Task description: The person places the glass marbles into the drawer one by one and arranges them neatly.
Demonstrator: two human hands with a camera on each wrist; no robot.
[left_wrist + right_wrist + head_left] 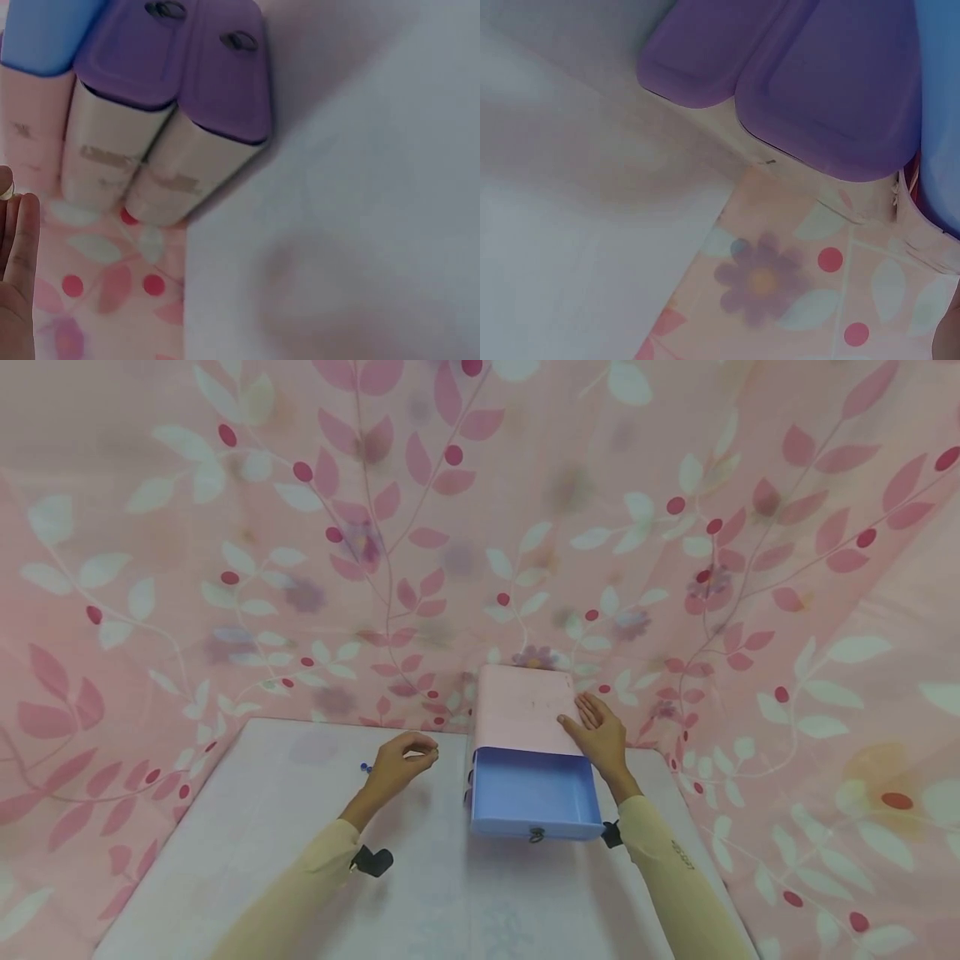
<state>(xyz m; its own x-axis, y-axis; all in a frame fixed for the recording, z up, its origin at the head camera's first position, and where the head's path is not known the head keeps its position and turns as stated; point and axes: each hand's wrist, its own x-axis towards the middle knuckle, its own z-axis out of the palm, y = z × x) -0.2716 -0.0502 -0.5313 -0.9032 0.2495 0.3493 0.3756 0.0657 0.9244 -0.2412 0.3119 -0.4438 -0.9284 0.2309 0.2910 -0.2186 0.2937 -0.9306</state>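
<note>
A small chest of drawers (525, 706) with a pale pink top stands at the back of the table. Its blue top drawer (536, 785) is pulled out toward me, with a metal ring pull on its front. On the chest's top right edge rests my right hand (602, 739), thumb on the top and fingers extended along the edge. Left of the chest, my left hand (401, 768) is raised above the table, thumb and fingertips pinching a tiny shiny piece (7, 194), too small to identify. Below the blue drawer are closed purple drawers (135, 56).
Small blue pieces (365, 767) lie on the white-covered table (300, 793), just left of my left hand. Pink floral cloth (420, 568) hangs behind the table and along its sides. Each wrist carries a black camera mount (372, 861).
</note>
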